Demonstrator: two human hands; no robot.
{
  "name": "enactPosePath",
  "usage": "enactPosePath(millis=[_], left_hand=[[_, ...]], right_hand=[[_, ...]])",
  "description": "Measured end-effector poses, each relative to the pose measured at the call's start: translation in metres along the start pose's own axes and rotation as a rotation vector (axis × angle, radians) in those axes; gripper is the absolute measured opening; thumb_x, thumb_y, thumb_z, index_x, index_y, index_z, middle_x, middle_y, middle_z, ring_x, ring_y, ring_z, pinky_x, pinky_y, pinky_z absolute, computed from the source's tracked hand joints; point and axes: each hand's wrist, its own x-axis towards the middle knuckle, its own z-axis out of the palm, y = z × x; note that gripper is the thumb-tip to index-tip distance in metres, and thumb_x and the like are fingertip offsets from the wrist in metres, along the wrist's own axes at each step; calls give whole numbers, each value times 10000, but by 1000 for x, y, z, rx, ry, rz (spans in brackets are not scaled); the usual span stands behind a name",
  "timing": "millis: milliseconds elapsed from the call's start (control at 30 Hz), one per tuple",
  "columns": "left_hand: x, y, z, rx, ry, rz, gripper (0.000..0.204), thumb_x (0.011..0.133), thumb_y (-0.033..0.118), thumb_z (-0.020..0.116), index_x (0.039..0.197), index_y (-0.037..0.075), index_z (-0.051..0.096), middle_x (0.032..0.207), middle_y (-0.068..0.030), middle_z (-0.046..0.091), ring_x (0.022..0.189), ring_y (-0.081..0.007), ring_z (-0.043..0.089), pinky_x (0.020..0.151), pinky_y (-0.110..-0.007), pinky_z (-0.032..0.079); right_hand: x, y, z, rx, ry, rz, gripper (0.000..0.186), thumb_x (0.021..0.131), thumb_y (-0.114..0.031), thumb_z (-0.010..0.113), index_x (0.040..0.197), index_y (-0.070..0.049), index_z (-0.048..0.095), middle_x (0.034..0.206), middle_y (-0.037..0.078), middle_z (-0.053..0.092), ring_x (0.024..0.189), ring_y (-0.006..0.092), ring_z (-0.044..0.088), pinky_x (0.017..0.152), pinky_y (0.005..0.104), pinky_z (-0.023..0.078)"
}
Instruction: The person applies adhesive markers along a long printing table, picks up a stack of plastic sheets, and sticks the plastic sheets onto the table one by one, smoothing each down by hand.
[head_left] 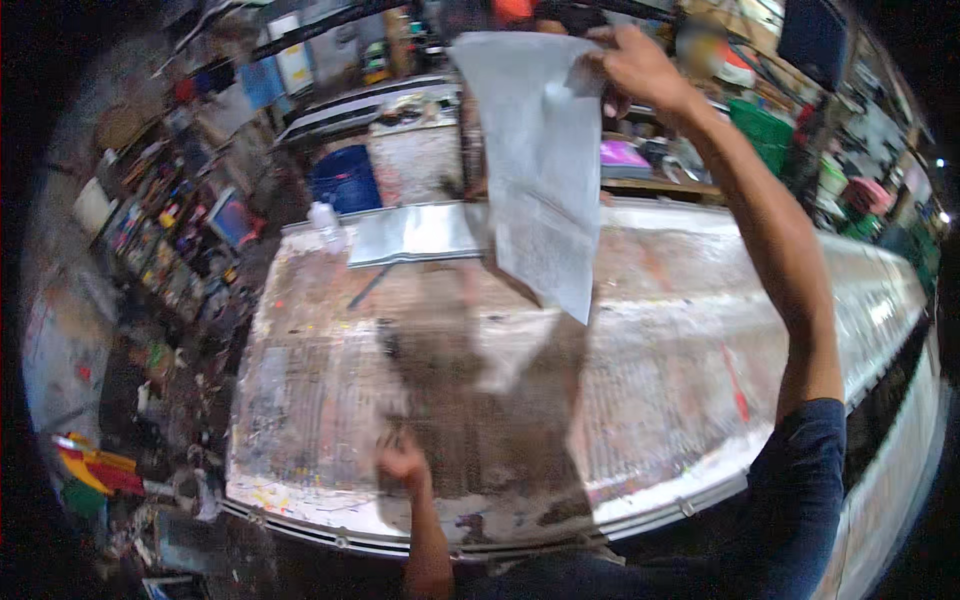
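A long, pale grey, translucent-looking sheet [535, 180] hangs from my right hand [625, 70], whose fingers are closed on its top right corner; its pointed lower end reaches over the worn, paint-stained table [680, 370]. My left hand [403, 458] is low over the table's near part, apart from the sheet, blurred, so its finger position is unclear. Flat shiny silvery sheets [410, 235] lie at the far left of the table, beside a white bottle [325, 225] and near a thin dark strip [365, 290]. A dark shadow covers the table's middle.
Behind the table stand a blue barrel [345, 180], a green container [760, 135] and a bench holding a purple item [623, 157]. Dense clutter lines the left, with red and yellow pieces [95, 465] low down. A long pale surface runs along the right.
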Motion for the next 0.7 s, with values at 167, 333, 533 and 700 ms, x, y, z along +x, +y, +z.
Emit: enactPosePath(millis=[167,333,533,700], left_hand=[[-123,263,196,-565,-721,395,1061,820,310,828,1561,120,92,1527,-191,287,1403,-355,351,1171,-511,291],[-335,389,261,-1059,-1343,181,792,879,241,771,1485,21,310,1423,-116,473,1281,-223,472,1054,-371,402],[-620,366,318,-747,-2038,-642,543,935,211,707,1376,-3,473,1311,-98,591,1210,-240,559,1069,-395,419],[-794,363,343,-702,-2192,-875,445,953,242,685,1307,13,543,1231,-73,626,1152,-211,589,1022,-391,458]], right_hand=[[-153,-73,-161,-516,-95,333,476,944,-211,607,1316,83,566,1266,227,649,1115,270,634,933,326,502],[-349,-51,-303,-500,3,283,468,950,-224,600,1345,20,542,1185,139,603,859,212,598,705,344,486],[-546,-46,-433,-589,-65,883,471,919,-245,678,1309,1,580,1003,130,650,612,173,644,500,317,522],[-739,24,-533,-720,172,1058,473,877,-213,700,1263,47,614,938,125,681,801,177,648,721,319,521]])
